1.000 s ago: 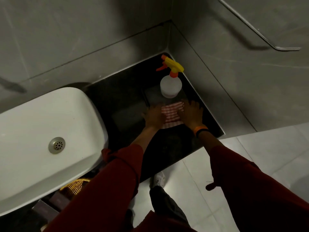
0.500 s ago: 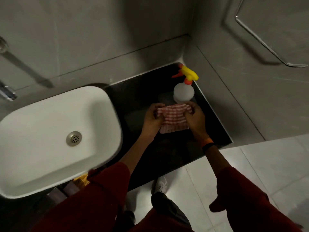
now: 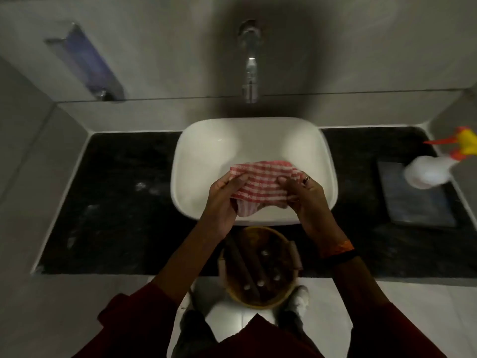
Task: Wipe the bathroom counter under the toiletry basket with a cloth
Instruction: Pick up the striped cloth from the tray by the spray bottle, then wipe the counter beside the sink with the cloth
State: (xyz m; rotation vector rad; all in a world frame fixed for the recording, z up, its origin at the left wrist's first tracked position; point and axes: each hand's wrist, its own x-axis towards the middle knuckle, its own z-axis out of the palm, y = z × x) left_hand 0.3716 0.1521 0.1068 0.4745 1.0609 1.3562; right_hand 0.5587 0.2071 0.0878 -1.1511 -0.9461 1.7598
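A red-and-white striped cloth (image 3: 260, 182) hangs bunched over the white basin (image 3: 206, 151). My left hand (image 3: 222, 202) grips its left side and my right hand (image 3: 307, 197) grips its right side. A round woven toiletry basket (image 3: 258, 267) with several dark tubes sits at the front edge of the black counter (image 3: 116, 202), just below the basin and between my forearms. My arms hide part of its rim.
A white spray bottle with a yellow and orange trigger (image 3: 436, 166) stands on a dark tray (image 3: 413, 200) at the counter's right end. A chrome tap (image 3: 249, 60) juts from the wall above the basin. A wall holder (image 3: 85, 60) hangs at the upper left.
Both hands lifted the cloth off the counter's right end and carried it left over the basin. The view swung left, bringing the basket into sight.
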